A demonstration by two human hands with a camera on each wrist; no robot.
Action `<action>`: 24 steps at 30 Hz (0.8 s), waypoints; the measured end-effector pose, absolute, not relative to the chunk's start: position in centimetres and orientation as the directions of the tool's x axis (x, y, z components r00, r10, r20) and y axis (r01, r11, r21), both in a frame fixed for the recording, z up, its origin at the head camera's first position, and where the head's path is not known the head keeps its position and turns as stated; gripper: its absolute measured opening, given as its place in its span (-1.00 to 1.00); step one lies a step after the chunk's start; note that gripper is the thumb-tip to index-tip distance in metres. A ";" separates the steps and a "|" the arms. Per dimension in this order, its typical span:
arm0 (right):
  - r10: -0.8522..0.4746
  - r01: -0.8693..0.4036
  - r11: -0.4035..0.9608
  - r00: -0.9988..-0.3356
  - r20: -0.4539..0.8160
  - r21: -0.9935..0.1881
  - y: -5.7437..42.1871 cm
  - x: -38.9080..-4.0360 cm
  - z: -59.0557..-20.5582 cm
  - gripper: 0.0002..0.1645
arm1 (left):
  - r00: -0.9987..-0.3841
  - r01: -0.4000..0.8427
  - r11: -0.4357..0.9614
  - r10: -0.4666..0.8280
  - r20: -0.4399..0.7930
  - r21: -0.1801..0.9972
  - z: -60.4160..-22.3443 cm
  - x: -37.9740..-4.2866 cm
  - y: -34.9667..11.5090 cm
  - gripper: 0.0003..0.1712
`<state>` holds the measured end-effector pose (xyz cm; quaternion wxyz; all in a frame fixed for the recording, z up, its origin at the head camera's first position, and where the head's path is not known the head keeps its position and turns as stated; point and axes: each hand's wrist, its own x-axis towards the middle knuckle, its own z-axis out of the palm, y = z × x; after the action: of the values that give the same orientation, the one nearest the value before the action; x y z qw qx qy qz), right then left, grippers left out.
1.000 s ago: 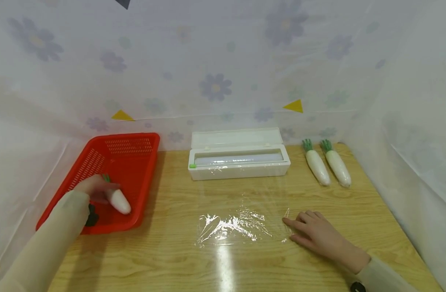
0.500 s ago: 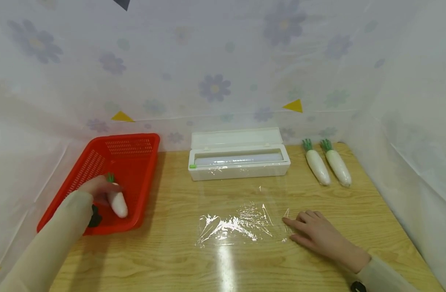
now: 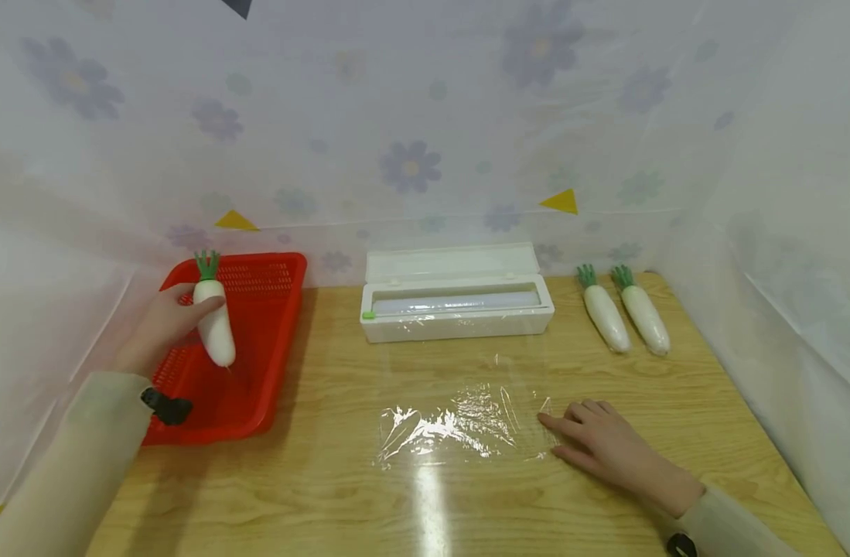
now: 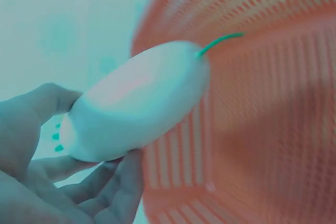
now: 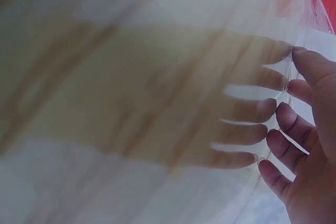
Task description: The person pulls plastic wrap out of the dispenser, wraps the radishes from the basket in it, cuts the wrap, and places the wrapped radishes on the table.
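Observation:
My left hand (image 3: 170, 313) grips a white radish (image 3: 216, 329) near its green-topped end, thumb on one side and fingers on the other. The radish is held over the red basket (image 3: 295, 309), its thin root tip pointing down. In the left wrist view the radish (image 4: 142, 98) lies between thumb and fingers, the basket wall behind it. My right hand (image 3: 602, 445) rests with relaxed fingers on the table, fingertips at the right edge of a sheet of cling film (image 3: 445, 425). In the right wrist view the fingertips (image 5: 283, 111) meet their reflections in the shiny tabletop.
A white cling film box (image 3: 455, 325) stands at the back with its lid up and a roll inside; the film runs out toward the front. Two more radishes (image 3: 605, 317) with a glossy surface lie side by side at the back right. Patterned cloth (image 3: 411, 116) encloses the table.
My left hand has lifted the radish from low in the basket, up and toward the back, and it now hangs nearly upright. The right hand has stayed in place.

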<state>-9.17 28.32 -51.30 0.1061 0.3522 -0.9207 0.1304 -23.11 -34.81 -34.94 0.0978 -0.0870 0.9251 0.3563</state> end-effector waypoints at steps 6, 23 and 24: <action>-0.624 -0.679 0.715 -0.727 0.286 -0.166 28.3 -9.3 -51.4 -0.40 | -0.993 -0.113 0.761 -0.105 -0.051 0.639 -32.4 -21.1 -30.1 -0.01; -0.589 -0.650 0.693 -0.760 0.276 -0.312 28.6 -8.9 -51.1 -0.40 | -0.902 0.420 0.677 0.387 0.194 0.604 -36.4 -15.7 -15.1 -0.48; -0.586 -0.646 0.696 -0.763 0.271 -0.314 28.6 -8.9 -51.1 -0.40 | -0.883 0.454 0.667 0.423 0.201 0.591 -37.1 -15.5 -14.3 -0.48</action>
<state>-8.92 28.63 -51.07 0.0754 0.3355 -0.9178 0.1984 -15.54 -14.27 -37.10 -0.0232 0.2403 0.9126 0.3300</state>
